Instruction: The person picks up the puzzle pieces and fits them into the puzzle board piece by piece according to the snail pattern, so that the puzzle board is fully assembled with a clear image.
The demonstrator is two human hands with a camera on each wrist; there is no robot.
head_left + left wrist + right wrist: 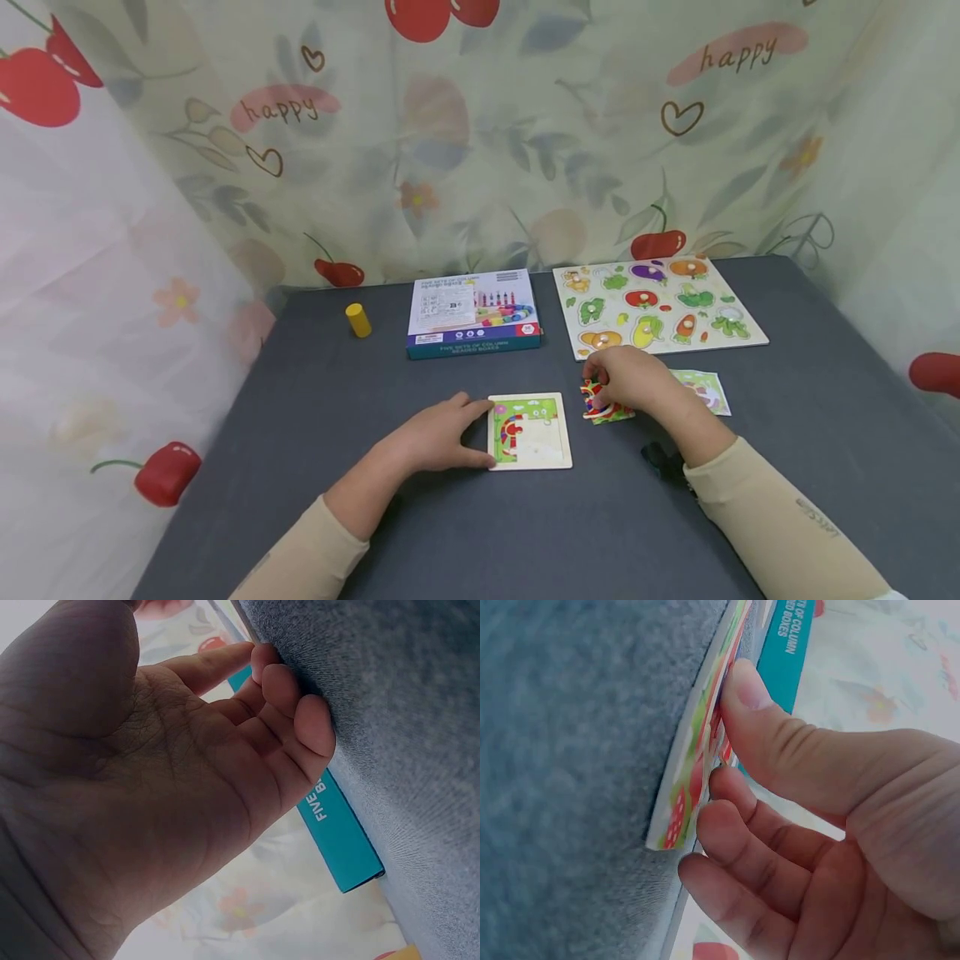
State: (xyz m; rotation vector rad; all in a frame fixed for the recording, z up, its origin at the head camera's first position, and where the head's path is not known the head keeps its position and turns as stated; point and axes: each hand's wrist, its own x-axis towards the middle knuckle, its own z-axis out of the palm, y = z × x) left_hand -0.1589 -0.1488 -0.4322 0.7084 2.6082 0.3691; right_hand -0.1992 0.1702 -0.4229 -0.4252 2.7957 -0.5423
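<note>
A small square puzzle board [543,446] lies on the table, with joined picture pieces along its left and top and bare wood at lower right. My left hand [442,435] touches the board's left edge, thumb at the lower corner and forefinger near the upper one. To the board's right, my right hand [633,379] pinches a colourful puzzle piece at a small pile of puzzle pieces [617,415]. In the right wrist view, the thumb lies over the pile's printed pieces [679,814] and fingertips meet their edge; the pinched piece is mostly hidden.
Behind the board lies a blue and white box [476,342]; a yellow cylinder [358,320] stands to its left. A large vegetable peg puzzle [660,308] lies at back right. A printed card [705,392] is partly behind the right wrist. Patterned cloth [480,167] surrounds the dark table.
</note>
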